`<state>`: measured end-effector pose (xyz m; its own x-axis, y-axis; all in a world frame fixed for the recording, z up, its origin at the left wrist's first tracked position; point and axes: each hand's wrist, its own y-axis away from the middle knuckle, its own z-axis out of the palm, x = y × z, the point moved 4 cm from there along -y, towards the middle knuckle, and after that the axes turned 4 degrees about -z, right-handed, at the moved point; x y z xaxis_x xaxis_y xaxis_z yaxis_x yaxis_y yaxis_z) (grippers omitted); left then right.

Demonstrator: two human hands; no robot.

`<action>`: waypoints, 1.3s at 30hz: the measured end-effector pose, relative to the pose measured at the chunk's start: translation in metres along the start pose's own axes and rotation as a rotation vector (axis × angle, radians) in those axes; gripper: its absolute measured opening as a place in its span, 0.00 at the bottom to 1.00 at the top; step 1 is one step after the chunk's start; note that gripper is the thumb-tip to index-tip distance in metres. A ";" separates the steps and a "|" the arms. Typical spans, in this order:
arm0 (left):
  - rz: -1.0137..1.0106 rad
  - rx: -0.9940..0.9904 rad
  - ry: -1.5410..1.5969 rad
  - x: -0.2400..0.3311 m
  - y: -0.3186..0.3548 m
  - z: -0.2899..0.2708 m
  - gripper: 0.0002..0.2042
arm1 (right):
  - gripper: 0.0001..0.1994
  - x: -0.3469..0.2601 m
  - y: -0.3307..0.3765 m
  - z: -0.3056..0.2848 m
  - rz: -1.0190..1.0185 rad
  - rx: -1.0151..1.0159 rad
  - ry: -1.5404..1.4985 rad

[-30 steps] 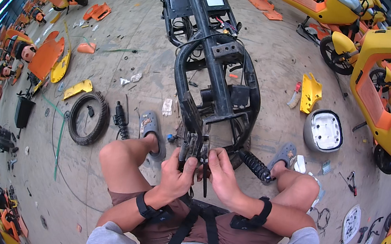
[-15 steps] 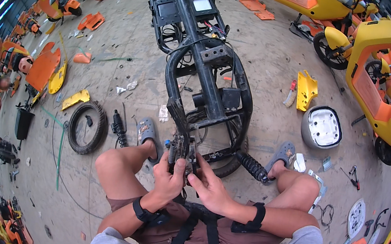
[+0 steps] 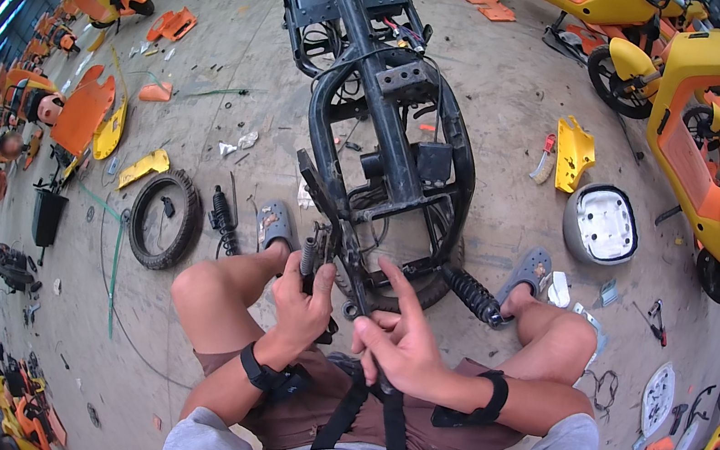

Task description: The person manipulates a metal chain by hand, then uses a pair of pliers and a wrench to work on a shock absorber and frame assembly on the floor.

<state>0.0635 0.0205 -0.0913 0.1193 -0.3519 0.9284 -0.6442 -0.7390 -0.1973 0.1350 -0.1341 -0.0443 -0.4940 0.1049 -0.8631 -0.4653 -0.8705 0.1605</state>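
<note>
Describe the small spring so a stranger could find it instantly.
Find the big black frame in the middle. Follow it down to the left hand; the spring shows at its fingertips. Its thin grey coil differs from the thick black shock absorber rightward.

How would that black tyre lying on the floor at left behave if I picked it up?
The tyre would probably flex somewhat, since it looks like a bare ring. Its treaded surface suggests a fairly grippy hold. Lying flat, it seems unlikely to roll, but its round shape might once upright.
</note>
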 end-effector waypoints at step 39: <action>-0.602 -0.722 0.478 0.017 0.037 0.023 0.17 | 0.28 -0.058 -0.064 -0.099 -0.348 0.501 0.203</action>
<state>0.0584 -0.0261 -0.0902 0.3600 0.3383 0.8695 -0.8934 -0.1434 0.4257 0.2659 -0.1318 -0.0521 -0.1261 0.2050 -0.9706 -0.8845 -0.4663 0.0164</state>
